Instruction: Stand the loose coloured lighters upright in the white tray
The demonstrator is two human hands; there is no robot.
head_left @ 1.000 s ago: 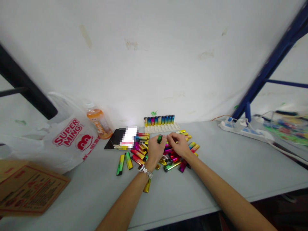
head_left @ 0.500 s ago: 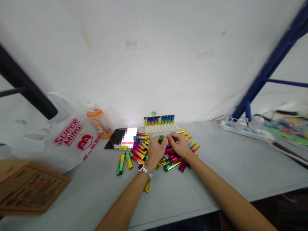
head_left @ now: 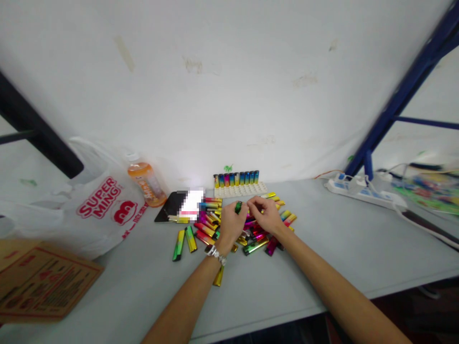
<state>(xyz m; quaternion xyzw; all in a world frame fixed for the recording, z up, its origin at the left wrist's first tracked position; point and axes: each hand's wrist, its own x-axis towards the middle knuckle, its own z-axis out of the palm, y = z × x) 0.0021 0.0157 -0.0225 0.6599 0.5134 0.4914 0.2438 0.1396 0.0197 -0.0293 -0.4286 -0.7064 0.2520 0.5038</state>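
Note:
My left hand [head_left: 232, 220] is closed around a lighter, and only the dark green end [head_left: 238, 207] shows above the fist. Close beside it, my right hand [head_left: 265, 214] has its fingertips pinched together near the left thumb; what lies between them is hidden. Beneath both hands spreads a loose pile of shiny lighters [head_left: 255, 246] in green, yellow, pink and red. Behind the hands, a white holder [head_left: 240, 190] with rows of holes carries several lighters [head_left: 247, 177] upright along its back row.
Left of the pile is a dark tablet [head_left: 172, 205] with a blurred bright screen. An orange drink bottle [head_left: 145, 179], a white plastic bag [head_left: 103, 205] and a cardboard box [head_left: 50, 282] stand further left. A white power strip [head_left: 366, 193] lies at right beside a blue metal post [head_left: 398, 95].
The view has shifted very slightly. Both hands keep nearly the same pose and place, and the green lighter end has barely moved.

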